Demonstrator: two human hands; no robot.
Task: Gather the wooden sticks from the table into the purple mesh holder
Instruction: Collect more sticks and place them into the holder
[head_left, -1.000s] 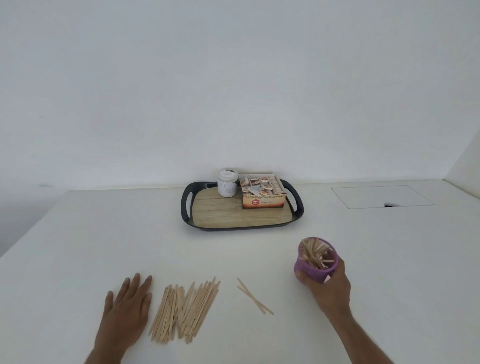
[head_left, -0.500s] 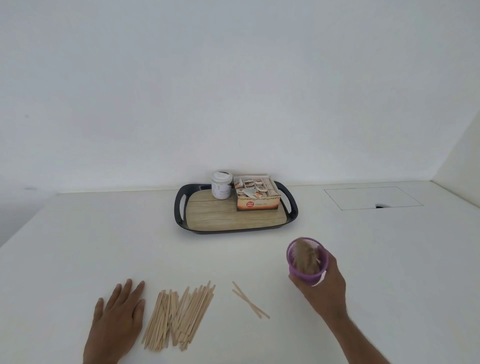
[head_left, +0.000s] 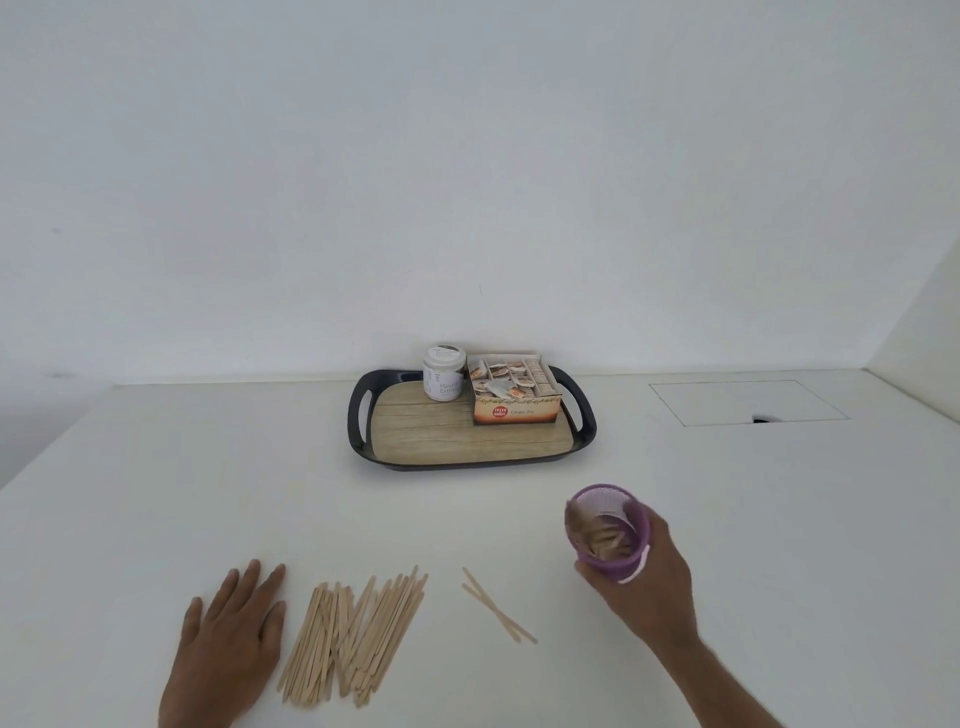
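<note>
A heap of wooden sticks (head_left: 358, 636) lies on the bench (head_left: 156, 493), just right of the flat, relaxed left hand (head_left: 231, 642); their long axes run from near-left to far-right. Two loose sticks (head_left: 496, 605) lie between the hands, slanting far-left to near-right. The right hand (head_left: 644, 587) grips the purple mesh holder (head_left: 608, 530), tilted, blurred sticks inside.

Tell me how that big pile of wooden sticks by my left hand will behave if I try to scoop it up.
The pile of wooden sticks looks thin, stiff and light, so it should lift easily. Lying loose and fanned on the smooth table, the sticks will likely slide and scatter unless squeezed together.
</note>
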